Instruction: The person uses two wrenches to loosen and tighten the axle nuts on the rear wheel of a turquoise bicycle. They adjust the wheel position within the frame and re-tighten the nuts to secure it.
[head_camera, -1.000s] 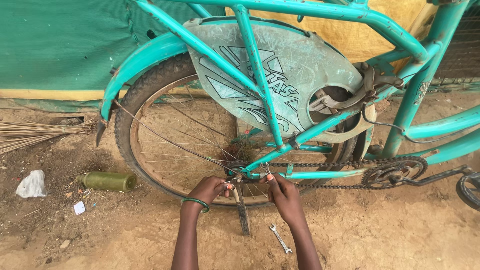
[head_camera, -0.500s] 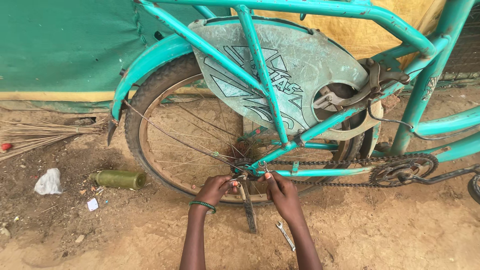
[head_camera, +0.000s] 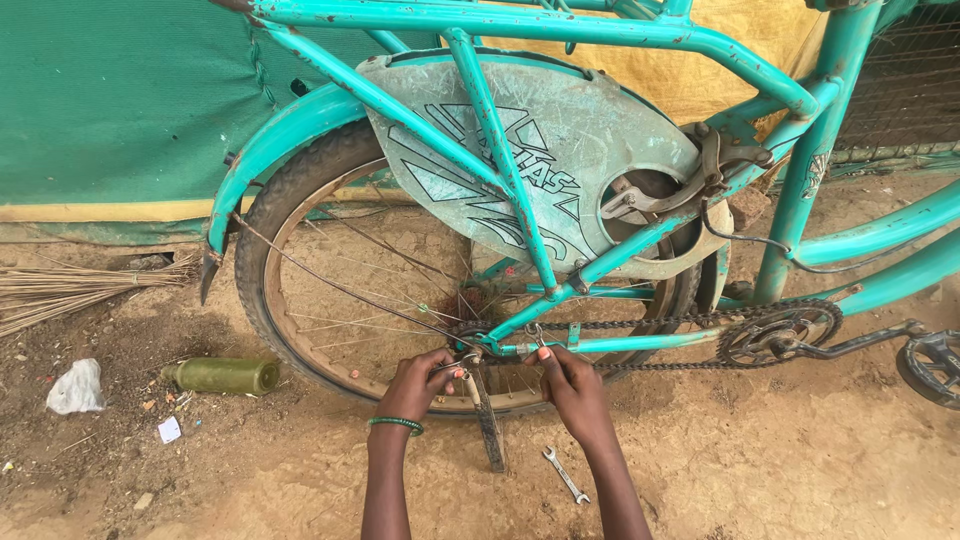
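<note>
Both hands work at the rear axle (head_camera: 478, 352) of a teal bicycle: the left hand (head_camera: 420, 385) pinches a small metal part at the hub, while the right hand (head_camera: 572, 385) is closed around the chainstay (head_camera: 600, 343) just right of it. The axle lies directly ahead of the hands, between them, the left nearer; the chainstay's long axis runs left to right. A thin steel spanner (head_camera: 566, 475) lies on sandy ground beside the right wrist, near the dark kickstand (head_camera: 489, 425).

Both hands (head_camera: 500, 380) at bicycle's rear axle (head_camera: 472, 352)
</note>
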